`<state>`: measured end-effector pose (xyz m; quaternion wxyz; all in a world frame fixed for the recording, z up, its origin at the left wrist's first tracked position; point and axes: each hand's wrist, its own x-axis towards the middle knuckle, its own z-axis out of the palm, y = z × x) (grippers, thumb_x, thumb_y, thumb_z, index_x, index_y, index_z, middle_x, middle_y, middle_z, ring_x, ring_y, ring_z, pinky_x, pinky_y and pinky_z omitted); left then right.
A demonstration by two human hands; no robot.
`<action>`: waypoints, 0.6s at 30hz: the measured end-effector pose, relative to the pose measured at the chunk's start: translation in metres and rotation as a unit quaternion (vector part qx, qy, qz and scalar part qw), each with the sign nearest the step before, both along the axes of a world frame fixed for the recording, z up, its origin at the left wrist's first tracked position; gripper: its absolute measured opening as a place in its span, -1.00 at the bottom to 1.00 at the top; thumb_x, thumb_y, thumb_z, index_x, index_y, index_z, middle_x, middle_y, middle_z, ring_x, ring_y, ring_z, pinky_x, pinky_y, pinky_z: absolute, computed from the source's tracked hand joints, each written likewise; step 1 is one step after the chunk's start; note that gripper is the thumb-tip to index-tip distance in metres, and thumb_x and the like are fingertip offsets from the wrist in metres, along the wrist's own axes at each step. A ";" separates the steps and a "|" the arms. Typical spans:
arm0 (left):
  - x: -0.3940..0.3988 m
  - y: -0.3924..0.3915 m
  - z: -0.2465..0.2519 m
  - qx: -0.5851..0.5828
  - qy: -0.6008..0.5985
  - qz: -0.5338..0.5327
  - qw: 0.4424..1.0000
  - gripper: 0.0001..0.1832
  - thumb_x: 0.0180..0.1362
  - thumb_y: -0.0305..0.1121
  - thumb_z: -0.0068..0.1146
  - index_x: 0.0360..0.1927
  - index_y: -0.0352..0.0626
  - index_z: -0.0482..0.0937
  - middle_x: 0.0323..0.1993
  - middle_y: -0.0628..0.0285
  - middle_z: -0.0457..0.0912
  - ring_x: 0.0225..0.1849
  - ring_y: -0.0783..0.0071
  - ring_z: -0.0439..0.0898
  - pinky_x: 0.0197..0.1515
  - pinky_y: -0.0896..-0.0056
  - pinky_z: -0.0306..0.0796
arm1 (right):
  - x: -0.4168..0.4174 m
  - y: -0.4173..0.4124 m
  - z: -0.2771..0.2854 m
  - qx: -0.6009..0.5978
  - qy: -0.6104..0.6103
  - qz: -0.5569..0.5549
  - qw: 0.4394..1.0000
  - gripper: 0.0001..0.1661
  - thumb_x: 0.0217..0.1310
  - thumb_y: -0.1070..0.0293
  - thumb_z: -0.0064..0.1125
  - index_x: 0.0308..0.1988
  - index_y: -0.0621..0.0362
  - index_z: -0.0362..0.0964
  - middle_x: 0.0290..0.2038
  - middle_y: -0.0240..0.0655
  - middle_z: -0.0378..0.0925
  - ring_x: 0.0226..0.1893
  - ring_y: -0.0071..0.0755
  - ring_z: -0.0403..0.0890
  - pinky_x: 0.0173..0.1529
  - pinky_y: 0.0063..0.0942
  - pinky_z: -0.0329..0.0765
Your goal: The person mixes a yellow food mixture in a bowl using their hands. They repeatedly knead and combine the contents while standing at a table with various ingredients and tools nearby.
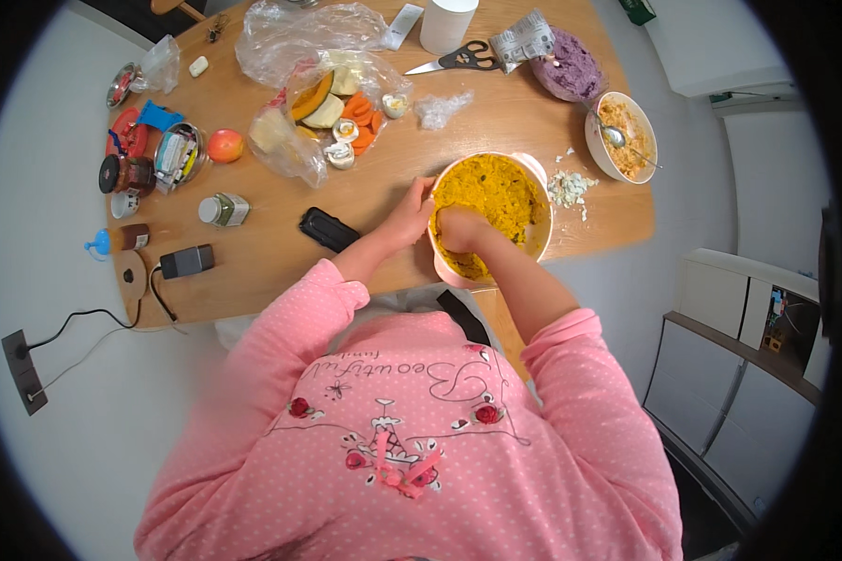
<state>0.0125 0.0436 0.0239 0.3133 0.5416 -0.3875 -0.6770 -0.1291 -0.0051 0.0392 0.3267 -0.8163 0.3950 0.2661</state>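
Observation:
A pale bowl with two side handles stands near the table's front edge, holding a thick yellow mash with dark bits in it. My left hand grips the bowl's left rim, thumb and fingers against the wall. Inside the bowl, my right hand is pushed into the mash on the left side; its fingers are buried and hidden. Bare inner wall shows at the bowl's lower right. Crumbled eggshell lies just right of the bowl. Left of my hands is a black case.
Plastic bags with pumpkin pieces and carrot slices lie beyond. Scissors, a purple mash bowl and a white bowl with a spoon are farther back. Leftward stand a seasoning jar, an apple and a corded power bank.

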 end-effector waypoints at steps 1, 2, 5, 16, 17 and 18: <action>0.000 0.000 0.002 0.002 -0.007 -0.006 1.000 -0.61 0.37 -0.28 -0.32 0.25 -0.03 0.08 0.18 0.24 0.29 -0.07 0.47 0.43 -0.36 0.48 0.43 | 0.001 0.000 0.002 -0.013 0.018 -0.017 1.000 -0.73 -0.05 0.33 0.08 -0.29 0.07 0.61 -0.26 -0.10 0.62 -0.18 -0.05 0.63 -0.13 -0.23 0.53; -0.001 0.000 0.003 0.003 -0.014 -0.012 1.000 -0.61 0.37 -0.28 -0.32 0.24 -0.03 0.08 0.18 0.24 0.29 -0.07 0.47 0.43 -0.36 0.48 0.43 | -0.006 0.001 -0.012 -0.025 0.003 -0.016 1.000 -0.74 -0.05 0.36 0.04 -0.33 0.08 0.62 -0.30 -0.09 0.62 -0.23 -0.06 0.63 -0.16 -0.24 0.52; -0.001 0.000 0.001 -0.018 -0.004 0.003 1.000 -0.61 0.38 -0.27 -0.33 0.25 -0.03 0.08 0.19 0.24 0.28 -0.04 0.46 0.42 -0.34 0.47 0.44 | -0.033 0.000 -0.028 0.047 -0.190 -0.049 0.979 -0.77 -0.16 0.48 0.00 -0.44 0.16 0.58 -0.43 -0.02 0.59 -0.40 -0.03 0.61 -0.30 -0.20 0.49; -0.003 0.001 -0.009 -0.074 -0.010 0.017 0.997 -0.61 0.39 -0.27 -0.34 0.25 -0.03 0.10 0.17 0.22 0.29 -0.03 0.46 0.42 -0.30 0.44 0.47 | -0.024 0.021 -0.016 -0.004 -0.031 -0.066 0.997 -0.78 -0.13 0.31 0.10 -0.40 0.02 0.63 -0.40 -0.07 0.61 -0.32 0.00 0.63 -0.23 -0.18 0.53; -0.003 0.003 -0.012 -0.050 -0.005 0.016 0.999 -0.61 0.38 -0.28 -0.34 0.25 -0.03 0.10 0.16 0.22 0.30 -0.05 0.46 0.43 -0.31 0.45 0.46 | -0.024 0.022 -0.017 0.002 -0.035 -0.063 0.997 -0.78 -0.14 0.33 0.09 -0.41 0.04 0.63 -0.39 -0.07 0.61 -0.32 -0.01 0.63 -0.23 -0.19 0.53; -0.002 0.001 -0.008 -0.030 0.002 0.013 0.999 -0.61 0.38 -0.28 -0.33 0.25 -0.03 0.09 0.15 0.21 0.31 -0.07 0.47 0.43 -0.32 0.45 0.46 | -0.025 0.021 -0.018 0.004 -0.037 -0.063 0.997 -0.78 -0.15 0.35 0.08 -0.42 0.05 0.62 -0.39 -0.07 0.61 -0.32 -0.02 0.63 -0.23 -0.19 0.53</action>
